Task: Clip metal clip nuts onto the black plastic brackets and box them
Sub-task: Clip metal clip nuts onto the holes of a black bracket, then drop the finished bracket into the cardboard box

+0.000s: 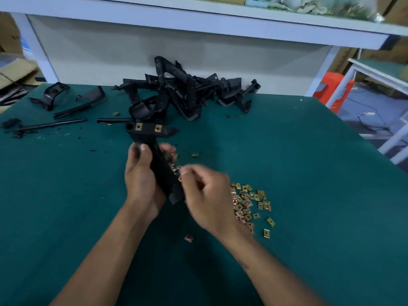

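Observation:
My left hand (141, 177) grips a black plastic bracket (160, 164) by its stem, holding it upright above the green table. Two brass clip nuts (148, 127) sit on the bracket's top crossbar. My right hand (206, 195) is blurred, with its fingers curled against the bracket's lower right edge, and it pinches a clip nut (180, 178) there. A loose heap of clip nuts (249, 202) lies on the table just right of my right hand.
A pile of black brackets (185, 93) lies at the back of the green table (309, 195) against the white wall. More black parts (66, 102) and a rod (48, 125) lie at the left. Stray nuts (188, 238) dot the cloth. A shelf hangs overhead.

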Motion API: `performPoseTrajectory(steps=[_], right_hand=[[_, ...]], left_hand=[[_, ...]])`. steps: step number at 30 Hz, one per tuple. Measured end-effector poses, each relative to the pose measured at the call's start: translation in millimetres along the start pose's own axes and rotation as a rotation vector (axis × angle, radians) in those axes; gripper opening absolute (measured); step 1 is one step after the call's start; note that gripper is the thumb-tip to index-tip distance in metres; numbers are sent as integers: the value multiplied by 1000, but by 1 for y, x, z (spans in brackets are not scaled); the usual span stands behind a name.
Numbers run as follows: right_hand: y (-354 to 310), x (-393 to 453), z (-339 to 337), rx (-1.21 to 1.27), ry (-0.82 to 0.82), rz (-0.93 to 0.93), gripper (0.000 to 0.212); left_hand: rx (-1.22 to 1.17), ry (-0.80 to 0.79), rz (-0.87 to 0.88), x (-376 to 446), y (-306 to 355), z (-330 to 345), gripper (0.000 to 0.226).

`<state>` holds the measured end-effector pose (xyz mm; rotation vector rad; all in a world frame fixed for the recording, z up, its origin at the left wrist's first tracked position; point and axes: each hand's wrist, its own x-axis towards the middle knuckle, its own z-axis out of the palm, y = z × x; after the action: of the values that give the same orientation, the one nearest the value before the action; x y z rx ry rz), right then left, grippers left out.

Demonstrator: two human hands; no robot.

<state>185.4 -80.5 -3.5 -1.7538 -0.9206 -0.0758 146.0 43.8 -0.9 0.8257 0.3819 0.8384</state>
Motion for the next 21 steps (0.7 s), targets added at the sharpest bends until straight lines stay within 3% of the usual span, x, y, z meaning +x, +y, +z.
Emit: performPoseTrajectory(steps=[3, 4, 7, 11, 14, 18, 21], right_hand=[[-7, -10, 14, -292, -119, -46, 22], [-9, -10, 16, -260, -126, -14, 18], [-16, -4, 7, 163, -83, 139, 7], [-12, -20, -30, 299, 207, 259, 19], [-7, -65, -76, 547, 385, 373, 21], [-11, -146, -140, 578, 703, 441, 24], [-13, -198, -190, 430, 1060, 445, 20]], left_hand=[[-53, -43, -53, 1, 6, 1, 26], [-56, -71, -78, -1, 6, 3, 31], [86, -231, -96, -21, 5, 12, 37], [371, -511, -155, -68, -12, 36, 22], [491, -804, -197, -109, -25, 58, 24], [609, -1142, -243, -178, -62, 95, 28], [691, -1243, -210, -246, -103, 134, 25]])
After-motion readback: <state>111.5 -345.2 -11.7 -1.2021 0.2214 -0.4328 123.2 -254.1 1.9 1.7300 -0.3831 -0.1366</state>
